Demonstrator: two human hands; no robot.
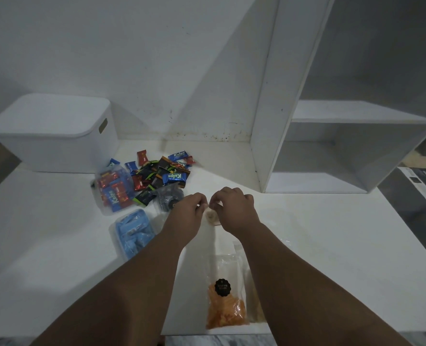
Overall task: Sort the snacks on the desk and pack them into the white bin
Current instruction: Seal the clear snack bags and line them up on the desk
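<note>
My left hand [190, 208] and my right hand [234, 203] meet at mid-desk, each pinching the top edge of a clear plastic bag [210, 218] that holds something small and pale. Loose red, blue and black snack packets [162, 171] lie heaped behind my hands. Left of the heap sit a clear bag of red and blue packets [114, 191], a clear bag of dark round pieces [168, 198] and a clear box of light-blue packets [133, 233]. A clear bag of orange snacks [225, 305] lies near the front edge. The white bin [54, 136] stands at the back left with its lid on.
A white open shelf unit [331, 151] stands on the right half of the desk against the wall. Another clear bag with pale contents [254, 295] lies beside the orange snacks, partly under my right forearm. The white desk [57, 245] ends at the bottom of the view.
</note>
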